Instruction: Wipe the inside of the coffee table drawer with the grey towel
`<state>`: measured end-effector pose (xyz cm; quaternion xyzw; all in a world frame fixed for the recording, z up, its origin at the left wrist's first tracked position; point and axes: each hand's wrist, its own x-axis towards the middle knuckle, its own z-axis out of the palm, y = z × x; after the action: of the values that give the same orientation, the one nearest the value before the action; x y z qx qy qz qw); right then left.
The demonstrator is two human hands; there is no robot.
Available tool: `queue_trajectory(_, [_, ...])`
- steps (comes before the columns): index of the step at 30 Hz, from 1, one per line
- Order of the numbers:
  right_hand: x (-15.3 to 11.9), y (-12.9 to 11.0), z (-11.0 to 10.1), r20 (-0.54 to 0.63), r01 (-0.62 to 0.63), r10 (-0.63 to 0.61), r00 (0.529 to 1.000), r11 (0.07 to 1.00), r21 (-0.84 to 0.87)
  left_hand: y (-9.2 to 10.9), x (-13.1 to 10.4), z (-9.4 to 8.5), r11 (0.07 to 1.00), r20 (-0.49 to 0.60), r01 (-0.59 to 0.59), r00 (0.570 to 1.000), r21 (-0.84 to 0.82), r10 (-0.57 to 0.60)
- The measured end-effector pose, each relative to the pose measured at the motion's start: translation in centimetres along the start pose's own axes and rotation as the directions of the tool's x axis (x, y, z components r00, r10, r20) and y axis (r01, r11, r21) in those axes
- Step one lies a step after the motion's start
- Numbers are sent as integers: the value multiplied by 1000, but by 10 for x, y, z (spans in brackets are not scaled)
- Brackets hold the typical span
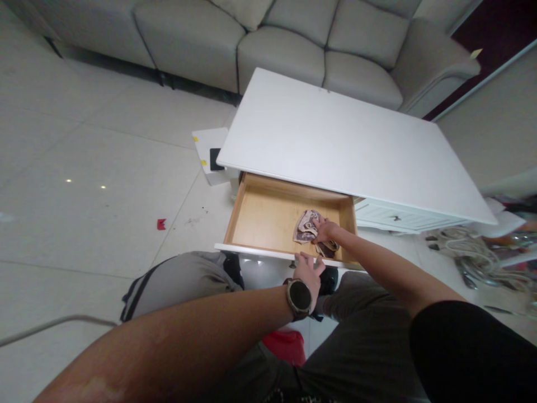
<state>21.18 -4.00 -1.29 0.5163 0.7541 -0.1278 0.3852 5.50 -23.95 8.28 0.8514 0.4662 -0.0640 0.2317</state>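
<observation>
A wooden drawer (264,215) with a white front is pulled out from a white coffee table (344,140). Inside it, toward the right, lies a crumpled brown and cream patterned cloth (305,228). My right hand (324,229) is closed over this cloth, which bunches out on both sides of the fingers. My left hand (308,274), with a watch (299,295) on its wrist, holds the top edge of the drawer front (255,250). A dark knob (292,265) sits just left of those fingers.
Behind the table runs a grey sofa (281,56). A white box (210,145) stands by the table's left end. To the right, coiled cables (482,263) and clutter lie on the floor. A red scrap (161,224) is on the tiles, and a red object (285,346) sits below me.
</observation>
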Motion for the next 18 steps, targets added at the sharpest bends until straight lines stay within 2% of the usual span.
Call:
queue_trajectory(11, [-1, -2, -2, 20, -13, 12, 1000, 1000, 7, 0, 0, 6, 1000, -55, -11, 998, -8, 10])
queue_trajectory(18, [-1, -2, -2, 30, -7, 7, 1000, 1000, -22, 0, 0, 2, 1000, -15, -13, 1000, 19, 14])
